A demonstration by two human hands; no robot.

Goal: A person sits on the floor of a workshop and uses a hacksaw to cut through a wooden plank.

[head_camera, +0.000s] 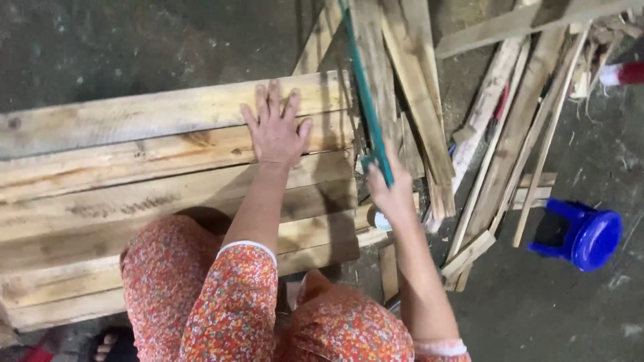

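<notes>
My left hand [275, 127] lies flat, fingers spread, on a stack of pale wooden planks [134, 174], near their right ends. My right hand [389, 191] grips the lower end of a long teal handle [362, 87] that rises up and away toward the top of the view, just past the planks' right ends. The tool's head is hidden. My knees in orange floral cloth [221, 302] press against the near side of the planks.
Loose boards and thin laths [496, 134] lie in a heap to the right on a dark concrete floor. A small blue plastic stool [583, 234] lies tipped on its side at the right. A sandalled foot [111, 345] shows at the bottom left.
</notes>
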